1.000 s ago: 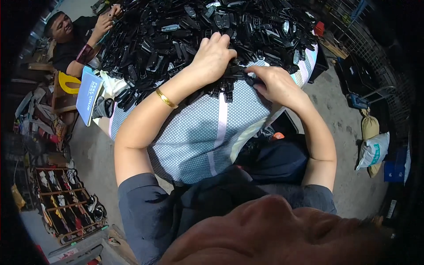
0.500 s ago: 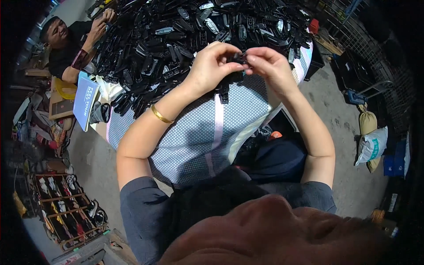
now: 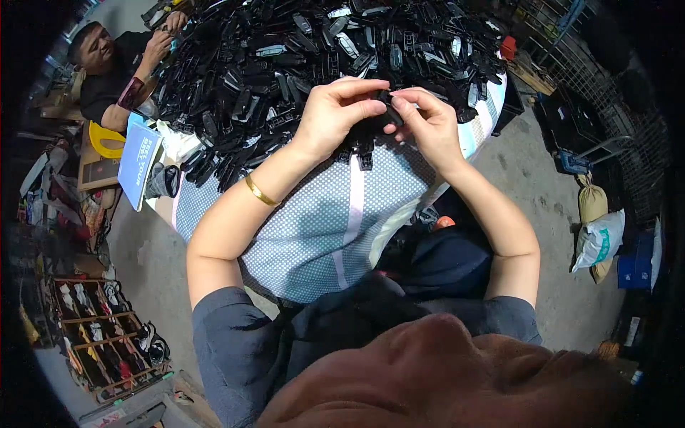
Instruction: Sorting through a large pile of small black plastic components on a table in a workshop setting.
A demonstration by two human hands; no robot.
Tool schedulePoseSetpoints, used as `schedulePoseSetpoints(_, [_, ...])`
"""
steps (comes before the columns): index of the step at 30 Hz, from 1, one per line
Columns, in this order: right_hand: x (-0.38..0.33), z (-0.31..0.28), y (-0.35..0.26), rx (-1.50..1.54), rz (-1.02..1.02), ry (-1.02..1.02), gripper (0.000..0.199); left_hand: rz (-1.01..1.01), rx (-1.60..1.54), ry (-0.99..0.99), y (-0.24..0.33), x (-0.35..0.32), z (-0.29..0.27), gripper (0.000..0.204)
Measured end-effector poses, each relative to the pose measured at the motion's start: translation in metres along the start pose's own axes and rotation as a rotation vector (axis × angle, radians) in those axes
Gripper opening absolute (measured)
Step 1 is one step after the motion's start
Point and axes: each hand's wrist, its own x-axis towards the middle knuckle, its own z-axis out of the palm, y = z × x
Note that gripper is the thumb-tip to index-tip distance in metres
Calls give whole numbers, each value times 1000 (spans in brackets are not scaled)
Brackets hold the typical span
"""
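Over the near edge of a big heap of black plastic pieces (image 3: 250,89), both of my hands meet at a small dark plastic piece (image 3: 389,107). My left hand (image 3: 325,118) pinches its left side between thumb and fingers. From the right, my right hand (image 3: 437,132) grips it with thumb and forefinger, the lower fingers curled below. Much of the piece is hidden by the fingers, so its exact kind does not show. A few black pieces (image 3: 365,161) lie on the patterned cloth (image 3: 307,239) just below my hands.
At the far left, a co-worker (image 3: 107,85) sits with both hands raised at the heap's edge. A blue box (image 3: 140,160) and white cloth (image 3: 178,144) stand at the left rim. Sacks (image 3: 599,239) and a black crate (image 3: 567,118) are on the floor to the right.
My fingers have shifted on the dark piece, and more of it shows between them. My right hand has moved slightly left and down. The co-worker's hands have moved a little.
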Motion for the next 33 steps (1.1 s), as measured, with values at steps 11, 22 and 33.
schedulePoseSetpoints(11, [1, 8, -12, 28, 88, -137, 23, -27, -301, 85, 8, -2, 3, 38])
schedulePoseSetpoints(22, [-5, 6, -16, -542, -444, -60, 26, 38, -165, -109, 9, -7, -2, 25])
schedulePoseSetpoints(33, [1, -50, -39, -957, -120, -715, 30, 321, 1097, -613, 40, -32, 1, 15])
